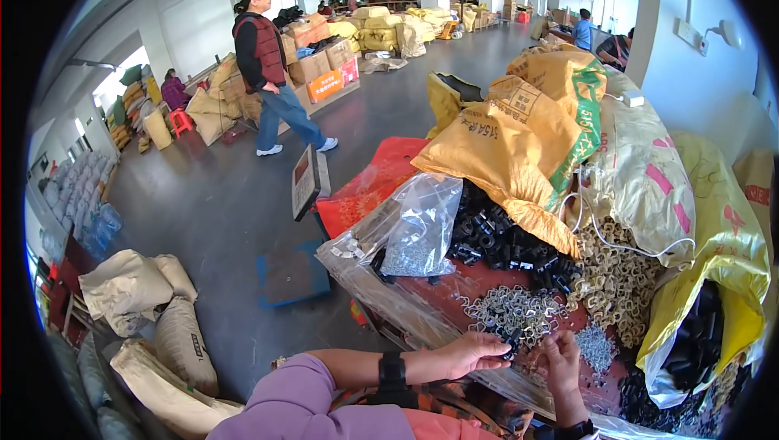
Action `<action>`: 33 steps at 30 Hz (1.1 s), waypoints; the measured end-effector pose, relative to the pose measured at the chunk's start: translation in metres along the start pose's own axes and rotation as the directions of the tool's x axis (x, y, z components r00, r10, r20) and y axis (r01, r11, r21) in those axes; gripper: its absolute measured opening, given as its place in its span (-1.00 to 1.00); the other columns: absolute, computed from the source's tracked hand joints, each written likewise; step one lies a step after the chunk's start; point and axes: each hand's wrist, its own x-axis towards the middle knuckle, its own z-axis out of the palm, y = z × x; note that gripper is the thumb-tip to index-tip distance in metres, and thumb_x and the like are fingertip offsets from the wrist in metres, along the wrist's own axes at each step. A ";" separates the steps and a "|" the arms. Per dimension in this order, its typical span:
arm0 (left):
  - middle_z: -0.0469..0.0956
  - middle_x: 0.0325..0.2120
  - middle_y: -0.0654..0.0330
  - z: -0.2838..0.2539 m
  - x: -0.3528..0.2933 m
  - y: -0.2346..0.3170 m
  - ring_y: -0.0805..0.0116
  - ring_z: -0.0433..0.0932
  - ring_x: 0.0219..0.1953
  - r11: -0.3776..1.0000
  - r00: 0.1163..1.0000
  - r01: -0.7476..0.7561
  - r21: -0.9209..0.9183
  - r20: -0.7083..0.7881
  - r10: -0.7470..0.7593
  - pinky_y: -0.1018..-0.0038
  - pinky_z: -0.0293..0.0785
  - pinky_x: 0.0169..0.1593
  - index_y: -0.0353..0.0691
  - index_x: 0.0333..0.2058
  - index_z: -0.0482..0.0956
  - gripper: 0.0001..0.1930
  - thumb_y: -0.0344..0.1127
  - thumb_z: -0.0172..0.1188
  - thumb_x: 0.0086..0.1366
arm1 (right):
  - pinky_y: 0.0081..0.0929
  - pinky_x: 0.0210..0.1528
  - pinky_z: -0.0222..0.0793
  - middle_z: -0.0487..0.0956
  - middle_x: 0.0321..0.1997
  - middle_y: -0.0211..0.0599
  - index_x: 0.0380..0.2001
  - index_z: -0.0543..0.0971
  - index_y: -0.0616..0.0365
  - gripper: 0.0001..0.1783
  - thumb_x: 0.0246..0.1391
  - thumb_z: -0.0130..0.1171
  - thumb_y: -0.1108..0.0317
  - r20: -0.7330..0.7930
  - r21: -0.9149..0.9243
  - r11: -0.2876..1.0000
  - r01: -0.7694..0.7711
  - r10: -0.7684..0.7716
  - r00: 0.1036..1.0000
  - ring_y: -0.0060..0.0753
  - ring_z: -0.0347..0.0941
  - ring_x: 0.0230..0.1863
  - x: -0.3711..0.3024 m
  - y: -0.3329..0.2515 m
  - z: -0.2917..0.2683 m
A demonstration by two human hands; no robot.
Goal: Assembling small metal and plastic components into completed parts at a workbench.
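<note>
At the near edge of the red-brown table, my left hand (472, 355) pinches a small black part (511, 341), its exact kind too small to tell. Close by on the right is my right hand (561, 361), thumb and fingers pressed together; anything between them is too small to make out. Just beyond both hands lies a pile of silvery bent metal clips (519, 314). Beside my right hand sits a heap of small bright screws or pins (596, 347). Farther right are brass-coloured metal pieces (613, 294), and behind the clips, black moulded parts (491, 233).
A clear plastic bag of small metal pieces (422, 233) stands at the table's left. An orange woven sack (503, 136) spills black parts; a yellow sack (714, 278) is at right. A white cable (625, 245) crosses the brass pile. Left are a blue floor scale (294, 274) and a walking person (272, 67).
</note>
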 end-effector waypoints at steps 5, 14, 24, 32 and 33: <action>0.45 -0.43 0.26 0.011 0.006 -0.009 0.39 0.47 -0.31 1.000 1.000 0.011 -0.001 -0.012 -0.011 0.63 0.42 -0.23 -0.26 -0.40 0.44 -0.86 -0.35 0.09 0.06 | -0.71 -0.66 0.14 0.36 -0.67 -0.45 -0.57 0.32 0.17 -0.90 -0.12 0.04 0.49 0.053 0.225 0.967 -0.119 0.110 0.992 -0.66 0.22 -0.68 -0.017 0.019 -0.003; 0.46 -0.41 0.08 0.017 0.013 0.010 0.29 0.47 -0.32 0.994 0.987 -0.093 -0.060 -0.137 0.084 0.52 0.44 -0.21 -0.36 -0.41 0.42 -0.89 -0.44 -0.04 0.13 | -0.28 -0.50 0.26 0.40 -0.52 -0.16 -0.55 0.41 0.16 -0.90 -0.21 0.03 0.39 0.368 -0.873 0.278 0.401 -0.166 0.915 -0.09 0.36 -0.48 -0.015 0.010 -0.016; 0.48 -0.40 0.11 -0.011 -0.006 0.023 0.35 0.48 -0.33 0.993 0.987 -0.113 -0.023 -0.121 0.109 0.65 0.44 -0.31 -0.29 -0.37 0.43 -0.86 -0.35 0.03 0.11 | -0.42 -0.54 0.25 0.40 -0.53 -0.20 -0.51 0.45 0.18 -0.91 -0.21 0.04 0.48 0.405 -0.757 0.454 0.469 -0.236 0.883 -0.17 0.36 -0.55 -0.015 -0.005 -0.013; 0.48 -0.39 0.13 -0.014 -0.016 0.024 0.39 0.47 -0.33 0.989 0.984 -0.146 -0.021 -0.105 0.143 0.69 0.42 -0.31 -0.26 -0.37 0.44 -0.86 -0.35 0.03 0.10 | -0.59 -0.59 0.22 0.38 -0.61 -0.32 -0.42 0.44 0.22 -0.85 -0.17 0.06 0.46 0.398 -0.854 0.239 0.463 -0.274 0.876 -0.46 0.33 -0.61 -0.002 0.023 0.015; 0.48 -0.39 0.14 -0.014 -0.014 0.024 0.41 0.47 -0.33 0.991 0.986 -0.132 -0.008 -0.099 0.131 0.69 0.41 -0.30 -0.26 -0.38 0.44 -0.87 -0.35 0.03 0.10 | -0.59 -0.59 0.22 0.38 -0.61 -0.32 -0.42 0.44 0.22 -0.85 -0.17 0.06 0.46 0.403 -0.853 0.234 0.467 -0.275 0.873 -0.46 0.33 -0.61 0.000 0.025 0.014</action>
